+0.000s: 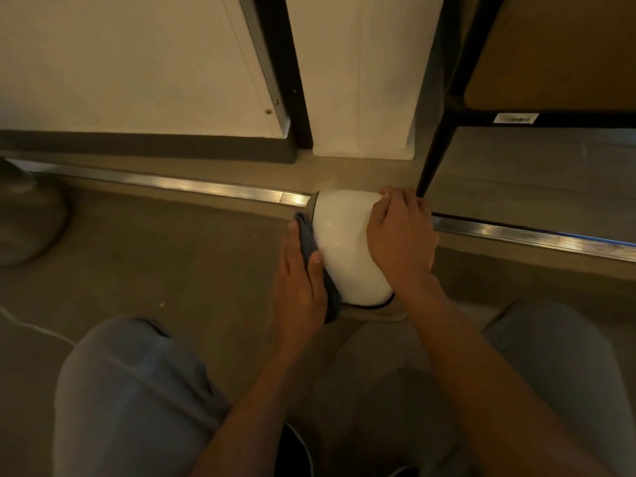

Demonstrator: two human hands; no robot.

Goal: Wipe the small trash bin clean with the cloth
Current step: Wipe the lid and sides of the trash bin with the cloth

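Lying between the hands, white trash bin [347, 242]: left hand [297, 284] pinching blue cloth [309, 235], right hand [401, 235] gripping its side.

Shelf label [515, 118] text blurred

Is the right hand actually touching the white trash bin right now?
Touching. The head view shows the right hand laid on the trash bin, palm against its right side and fingers curled over its far edge, with no gap visible.
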